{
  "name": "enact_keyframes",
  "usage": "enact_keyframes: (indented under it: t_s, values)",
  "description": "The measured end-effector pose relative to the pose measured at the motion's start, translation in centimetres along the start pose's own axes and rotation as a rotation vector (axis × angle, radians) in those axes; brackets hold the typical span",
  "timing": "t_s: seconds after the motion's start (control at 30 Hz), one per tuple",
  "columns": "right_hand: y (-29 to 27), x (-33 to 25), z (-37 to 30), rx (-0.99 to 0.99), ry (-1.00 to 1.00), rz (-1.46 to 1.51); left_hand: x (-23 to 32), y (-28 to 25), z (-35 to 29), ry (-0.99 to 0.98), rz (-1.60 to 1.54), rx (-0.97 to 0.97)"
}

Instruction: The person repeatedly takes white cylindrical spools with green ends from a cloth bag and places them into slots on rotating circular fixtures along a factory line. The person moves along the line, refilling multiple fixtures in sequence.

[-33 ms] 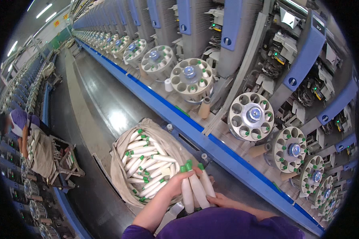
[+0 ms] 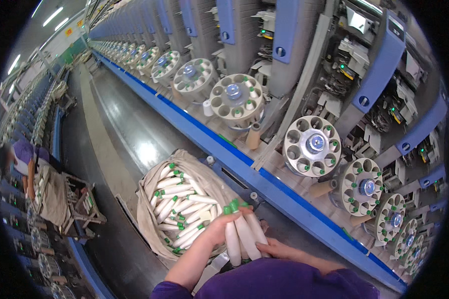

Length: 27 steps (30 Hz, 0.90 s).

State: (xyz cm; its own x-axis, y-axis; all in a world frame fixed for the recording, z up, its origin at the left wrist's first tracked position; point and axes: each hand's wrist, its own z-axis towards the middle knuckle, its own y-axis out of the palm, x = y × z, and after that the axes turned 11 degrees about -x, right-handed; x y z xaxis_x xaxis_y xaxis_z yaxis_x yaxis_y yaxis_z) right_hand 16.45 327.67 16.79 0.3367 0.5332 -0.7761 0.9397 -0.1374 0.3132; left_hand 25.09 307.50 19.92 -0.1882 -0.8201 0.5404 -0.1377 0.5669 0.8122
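My left hand (image 2: 218, 228) is closed round the upper ends of several white yarn bobbins (image 2: 245, 234) with green tips, held upright close to my body. At the right side of this bunch, my right hand (image 2: 277, 249) grips the lower part of one bobbin between thumb and fingers. Just beyond my left hand stands a beige cloth-lined container (image 2: 147, 199). Many more bobbins (image 2: 177, 190) of the same white and green kind lie heaped in it. The lower ends of the held bobbins are partly hidden by my purple top.
A blue machine rail (image 2: 294, 199) runs diagonally on my right. Behind it stand round bobbin magazines (image 2: 312, 146), partly filled, and brown cones (image 2: 253, 135). At far left a person (image 2: 29, 158) works beside a cloth-draped cart (image 2: 55, 199). A grey aisle floor (image 2: 124, 124) stretches ahead.
The rightmost held bobbin has tipped left, its green tip now nearer the others. The view has shifted slightly; my hands have hardly moved.
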Motion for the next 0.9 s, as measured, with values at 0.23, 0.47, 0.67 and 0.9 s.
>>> enact_keyframes:
  t_s: [0.23,0.47,0.67,0.9]
  values:
    - [-12.2,-8.9,-4.4,-0.456,-0.191,0.481,7.5,3.4,10.7,0.47,-0.022,0.111]
    - [-24.2,-12.2,-12.9,0.249,-1.148,0.758,9.2,8.5,16.6,0.824,0.199,0.101]
    - [-26.6,-14.4,-14.9,0.222,-1.242,0.613,9.3,11.1,18.7,0.88,0.339,0.145]
    - [-22.0,-11.9,-2.5,-0.034,-0.635,0.298,10.8,11.3,19.0,0.865,0.424,0.136]
